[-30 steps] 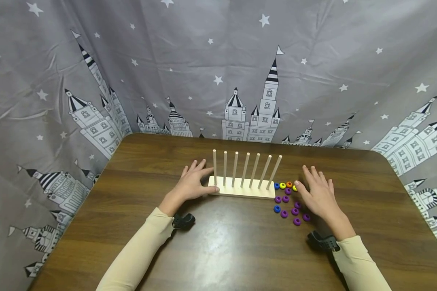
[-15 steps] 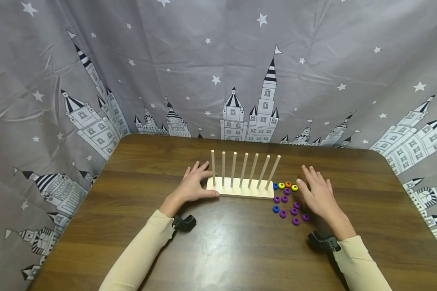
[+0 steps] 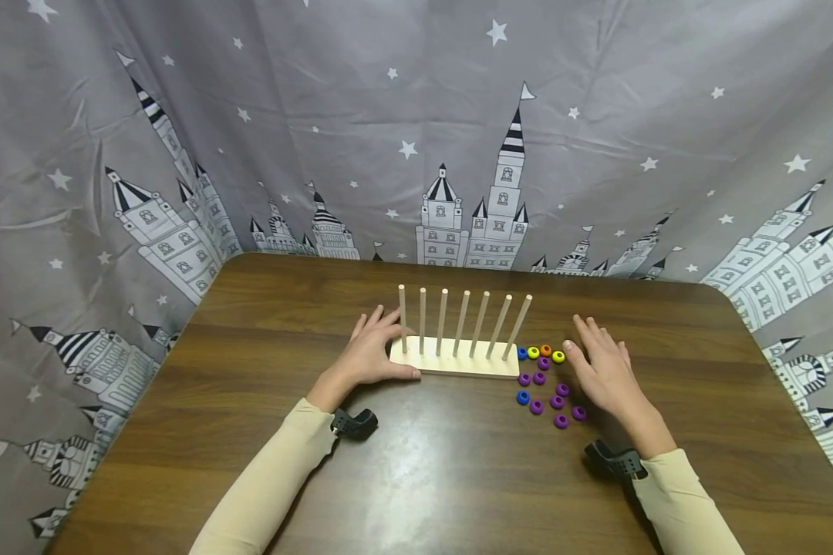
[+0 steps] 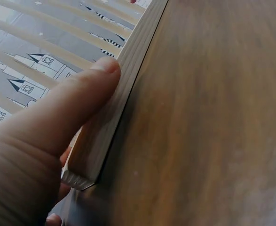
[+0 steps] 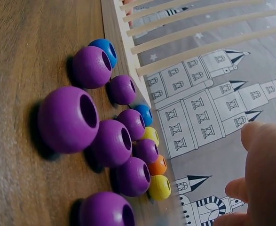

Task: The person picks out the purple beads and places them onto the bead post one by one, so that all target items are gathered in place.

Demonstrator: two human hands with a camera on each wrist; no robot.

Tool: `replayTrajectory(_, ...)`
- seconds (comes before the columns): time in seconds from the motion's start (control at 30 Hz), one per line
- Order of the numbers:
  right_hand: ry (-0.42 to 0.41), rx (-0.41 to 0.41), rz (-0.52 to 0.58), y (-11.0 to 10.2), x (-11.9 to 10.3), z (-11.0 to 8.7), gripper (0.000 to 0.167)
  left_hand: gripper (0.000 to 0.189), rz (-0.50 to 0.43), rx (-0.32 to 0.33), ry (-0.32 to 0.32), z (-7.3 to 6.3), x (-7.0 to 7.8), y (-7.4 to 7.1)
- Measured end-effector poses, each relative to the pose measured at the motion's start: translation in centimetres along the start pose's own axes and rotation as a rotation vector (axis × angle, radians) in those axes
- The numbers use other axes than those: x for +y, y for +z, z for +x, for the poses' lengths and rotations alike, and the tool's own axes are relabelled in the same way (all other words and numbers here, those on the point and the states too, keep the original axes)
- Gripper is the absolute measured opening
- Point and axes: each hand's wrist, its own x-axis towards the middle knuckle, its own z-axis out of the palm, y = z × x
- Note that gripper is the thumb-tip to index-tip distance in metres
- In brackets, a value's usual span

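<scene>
A pale wooden peg stand with a row of several upright pegs stands on the table in the head view. My left hand holds its left end, thumb along the front edge and fingers behind the base. In the left wrist view the thumb lies against the long side of the base. Right of the stand lie loose round beads with holes, purple, blue, yellow and orange. Beside them is my right hand, fingers extended, holding nothing.
The brown wooden table reaches back to a grey curtain printed with castles and stars. Each wrist wears a black strap mount, the left mount and the right mount.
My left hand has come slightly further round the stand's end, its thumb moving down to the front edge. The right hand stays nearly still. The whole head view shifts slightly.
</scene>
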Motion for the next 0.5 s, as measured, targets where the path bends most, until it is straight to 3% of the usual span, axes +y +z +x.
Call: replayTrajectory(0.5, -0.011, -0.001, -0.007, 0.07, -0.11, -0.21, 0.063, 0.072, 0.033, 0.006, 0.022, -0.03, -0.32, 0.05)
